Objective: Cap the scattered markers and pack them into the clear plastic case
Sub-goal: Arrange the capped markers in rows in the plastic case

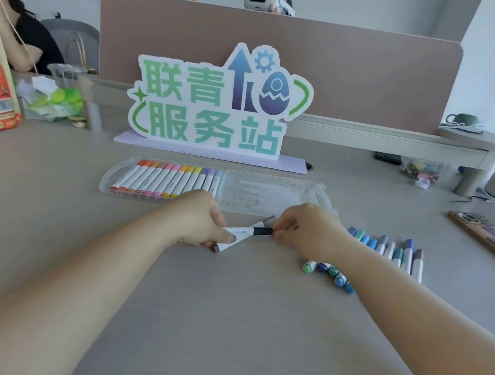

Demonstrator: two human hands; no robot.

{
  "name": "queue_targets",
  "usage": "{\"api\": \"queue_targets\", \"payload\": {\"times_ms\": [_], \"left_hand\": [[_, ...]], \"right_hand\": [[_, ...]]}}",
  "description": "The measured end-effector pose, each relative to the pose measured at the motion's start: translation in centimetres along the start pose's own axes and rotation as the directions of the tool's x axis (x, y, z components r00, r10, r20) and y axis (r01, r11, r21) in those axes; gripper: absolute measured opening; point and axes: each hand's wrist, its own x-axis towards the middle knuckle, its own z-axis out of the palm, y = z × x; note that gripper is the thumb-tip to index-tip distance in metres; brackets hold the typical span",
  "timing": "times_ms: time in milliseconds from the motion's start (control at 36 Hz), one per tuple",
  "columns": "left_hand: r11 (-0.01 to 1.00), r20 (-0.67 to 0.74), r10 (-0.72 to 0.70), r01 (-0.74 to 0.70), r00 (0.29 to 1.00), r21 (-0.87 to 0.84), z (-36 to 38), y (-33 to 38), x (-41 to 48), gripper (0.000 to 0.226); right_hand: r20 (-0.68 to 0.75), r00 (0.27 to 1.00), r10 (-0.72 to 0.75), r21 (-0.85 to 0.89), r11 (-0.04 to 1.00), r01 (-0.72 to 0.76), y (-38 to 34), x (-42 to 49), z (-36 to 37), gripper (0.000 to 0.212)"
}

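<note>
Most of the grey table (pixel 46 189) spreads out in front of the clear plastic case (pixel 273 196), which lies open and flat with its two halves side by side. The case's left half carries a packed row of markers (pixel 170 179): white barrels lying front to back, with caps running from red through orange, pink and yellow to purple. Its right half shows only clear plastic. Right of the case, and a little nearer the person, lie the loose markers (pixel 396 254). They are blues, greens and greys, some parallel and some crossed, partly hidden by the right forearm.

Just in front of the case the hands meet. The left hand (pixel 199 222) is curled round two white barrels that cross in its grasp. One is a black-capped marker (pixel 241 232); the other is a second marker (pixel 224 246) with a brown near end and a grey far end. The right hand (pixel 307 231) pinches the black cap (pixel 263 231) between its fingertips.

That marker's long axis runs roughly along the case's front edge, cap end toward the right hand, so seating the cap looks like a push of the two hands toward each other. I cannot tell whether the cap is fully home. The free slots start beside the purple caps, directly behind the left hand. That hand is therefore nearer, and the barrel would need about a quarter turn to lie with the row.
</note>
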Motion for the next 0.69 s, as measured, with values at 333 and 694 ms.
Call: {"api": "queue_targets", "payload": {"times_ms": [333, 694], "left_hand": [[0.985, -0.183, -0.007, -0.024, 0.983, -0.169, -2.7, -2.4, 0.8, 0.018], [0.944, -0.221, 0.024, -0.095, 0.975, -0.317, -1.6, -2.2, 1.2, 0.019]], "right_hand": [[-0.034, 0.996, -0.086, 0.084, 0.993, 0.089, -1.5, 0.4, 1.8, 0.026], [0.024, 0.981, -0.191, 0.189, 0.965, 0.183, -2.4, -0.3, 2.1, 0.018]]}}
